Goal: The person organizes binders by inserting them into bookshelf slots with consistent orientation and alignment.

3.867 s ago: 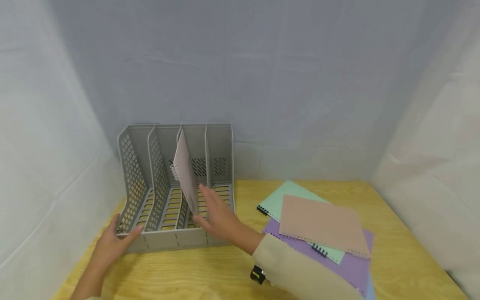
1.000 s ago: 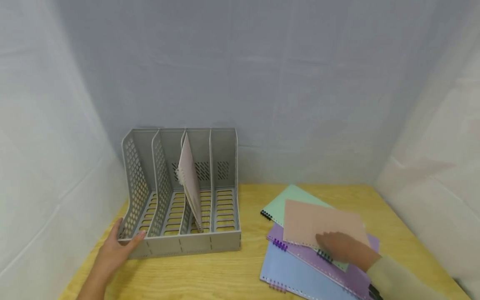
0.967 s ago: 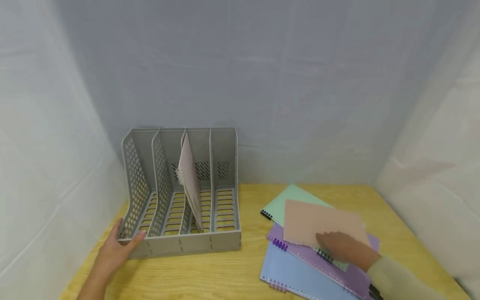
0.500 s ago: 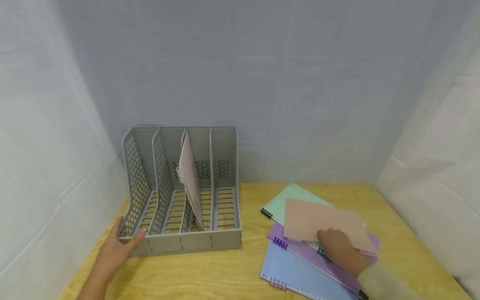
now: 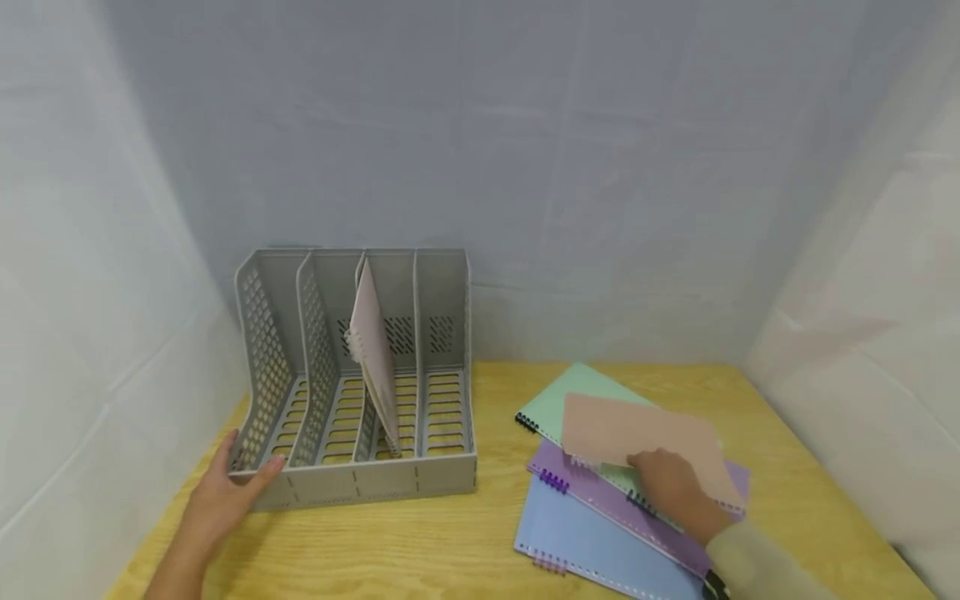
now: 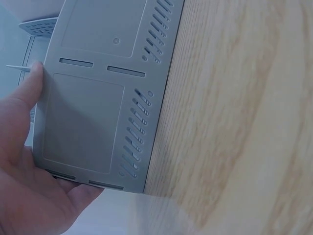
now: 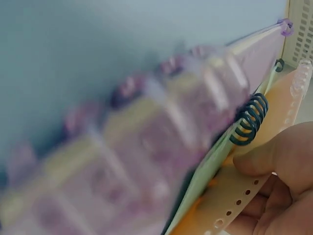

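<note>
My left hand (image 5: 213,500) grips the front left corner of a grey file rack (image 5: 375,481). In the left wrist view its thumb lies over the top edge of the rack's front wall (image 6: 83,122), and its fingers wrap the end. A pale pink spiral notebook (image 5: 371,342) leans in the rack's third compartment from the left. At the right, my right hand (image 5: 678,496) pinches the spiral edge of a peach notebook (image 5: 637,425), thumb on the cover in the right wrist view. That front edge is raised over the green notebook (image 5: 588,387) beneath.
Under the green notebook lie a purple notebook (image 5: 555,467) and a blue one (image 5: 577,533), fanned toward the front of the wooden table (image 5: 360,550). White cloth walls (image 5: 847,333) close in the back and both sides.
My right hand left the pink notebook in the rack, went right to the pile and took hold of the peach notebook, whose front edge has risen. My left hand has stayed on the rack.
</note>
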`<act>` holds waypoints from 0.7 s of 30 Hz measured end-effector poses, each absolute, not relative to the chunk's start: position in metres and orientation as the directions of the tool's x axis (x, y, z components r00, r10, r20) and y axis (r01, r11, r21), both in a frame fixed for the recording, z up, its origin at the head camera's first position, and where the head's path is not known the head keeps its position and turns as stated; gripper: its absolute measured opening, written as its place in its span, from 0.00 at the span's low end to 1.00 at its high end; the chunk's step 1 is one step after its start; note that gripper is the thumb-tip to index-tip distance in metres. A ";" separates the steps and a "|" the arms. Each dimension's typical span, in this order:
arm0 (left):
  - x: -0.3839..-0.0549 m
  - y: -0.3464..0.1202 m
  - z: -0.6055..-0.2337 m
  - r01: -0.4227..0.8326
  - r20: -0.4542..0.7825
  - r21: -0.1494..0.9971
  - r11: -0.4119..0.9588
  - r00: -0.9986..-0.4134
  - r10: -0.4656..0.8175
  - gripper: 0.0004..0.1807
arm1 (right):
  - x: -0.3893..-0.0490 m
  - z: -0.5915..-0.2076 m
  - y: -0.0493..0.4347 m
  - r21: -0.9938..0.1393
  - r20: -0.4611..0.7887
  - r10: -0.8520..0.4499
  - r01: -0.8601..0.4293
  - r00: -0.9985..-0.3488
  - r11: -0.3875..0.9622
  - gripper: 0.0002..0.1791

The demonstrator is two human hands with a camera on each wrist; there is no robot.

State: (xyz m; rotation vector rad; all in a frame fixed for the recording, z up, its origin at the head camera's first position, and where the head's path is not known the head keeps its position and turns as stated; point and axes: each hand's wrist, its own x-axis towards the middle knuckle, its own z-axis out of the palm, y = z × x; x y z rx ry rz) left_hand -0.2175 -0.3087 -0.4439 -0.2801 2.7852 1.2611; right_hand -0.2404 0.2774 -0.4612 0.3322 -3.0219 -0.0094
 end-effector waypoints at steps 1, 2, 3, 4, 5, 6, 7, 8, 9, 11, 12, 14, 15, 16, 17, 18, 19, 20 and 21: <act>-0.217 -0.309 -0.443 -0.196 -0.141 0.740 0.644 -0.980 -0.137 0.57 | -0.240 -0.461 0.277 0.012 0.103 -0.214 -0.214 -0.971 0.977 0.11; -0.216 -0.310 -0.443 -0.197 -0.141 0.740 0.644 -0.980 -0.139 0.57 | -0.240 -0.461 0.276 0.003 0.107 -0.210 -0.211 -0.972 0.977 0.12; -0.216 -0.310 -0.442 -0.199 -0.142 0.740 0.642 -0.980 -0.140 0.57 | -0.240 -0.461 0.275 -0.002 0.112 -0.210 -0.212 -0.971 0.977 0.12; -0.216 -0.311 -0.442 -0.200 -0.141 0.741 0.641 -0.980 -0.142 0.57 | -0.239 -0.461 0.274 -0.009 0.116 -0.212 -0.214 -0.970 0.977 0.12; -0.216 -0.312 -0.442 -0.200 -0.141 0.742 0.640 -0.980 -0.144 0.57 | -0.239 -0.460 0.273 -0.015 0.117 -0.211 -0.214 -0.971 0.977 0.12; -0.216 -0.312 -0.443 -0.201 -0.140 0.741 0.641 -0.979 -0.146 0.57 | -0.239 -0.460 0.273 -0.018 0.114 -0.211 -0.214 -0.971 0.977 0.12; -0.216 -0.313 -0.443 -0.199 -0.137 0.741 0.641 -0.980 -0.147 0.57 | -0.239 -0.459 0.273 -0.017 0.111 -0.211 -0.214 -0.971 0.977 0.12; -0.217 -0.313 -0.444 -0.197 -0.133 0.740 0.643 -0.980 -0.148 0.57 | -0.240 -0.458 0.273 -0.022 0.114 -0.213 -0.217 -0.970 0.976 0.12; -0.218 -0.313 -0.445 -0.196 -0.132 0.742 0.641 -0.980 -0.147 0.57 | -0.240 -0.458 0.274 -0.024 0.119 -0.216 -0.220 -0.969 0.975 0.11; -0.219 -0.312 -0.447 -0.193 -0.129 0.746 0.637 -0.981 -0.146 0.57 | -0.240 -0.457 0.277 -0.025 0.128 -0.222 -0.227 -0.967 0.974 0.11; -0.220 -0.312 -0.448 -0.192 -0.128 0.745 0.639 -0.981 -0.146 0.57 | -0.241 -0.456 0.278 -0.023 0.132 -0.225 -0.230 -0.965 0.973 0.11; -0.220 -0.310 -0.450 -0.189 -0.127 0.747 0.638 -0.982 -0.143 0.57 | -0.241 -0.456 0.281 -0.032 0.140 -0.225 -0.231 -0.964 0.972 0.10; -0.220 -0.310 -0.451 -0.190 -0.129 0.749 0.635 -0.981 -0.142 0.57 | -0.241 -0.456 0.281 -0.034 0.143 -0.225 -0.232 -0.964 0.972 0.10; -0.220 -0.310 -0.451 -0.191 -0.131 0.749 0.634 -0.981 -0.142 0.57 | -0.241 -0.456 0.281 -0.035 0.145 -0.227 -0.234 -0.963 0.972 0.10; -0.220 -0.309 -0.451 -0.192 -0.131 0.745 0.639 -0.981 -0.143 0.57 | -0.241 -0.455 0.281 -0.039 0.146 -0.225 -0.233 -0.963 0.972 0.10; -0.220 -0.309 -0.451 -0.194 -0.132 0.744 0.640 -0.981 -0.144 0.57 | -0.240 -0.455 0.281 -0.044 0.150 -0.222 -0.230 -0.963 0.972 0.10; -0.220 -0.309 -0.450 -0.194 -0.133 0.744 0.639 -0.981 -0.144 0.57 | -0.240 -0.454 0.280 -0.049 0.158 -0.218 -0.228 -0.963 0.972 0.10; -0.220 -0.309 -0.449 -0.194 -0.131 0.745 0.639 -0.981 -0.145 0.57 | -0.240 -0.454 0.280 -0.051 0.161 -0.215 -0.226 -0.963 0.973 0.10; -0.220 -0.309 -0.448 -0.193 -0.129 0.741 0.643 -0.981 -0.145 0.57 | -0.239 -0.454 0.279 -0.057 0.167 -0.208 -0.220 -0.964 0.974 0.10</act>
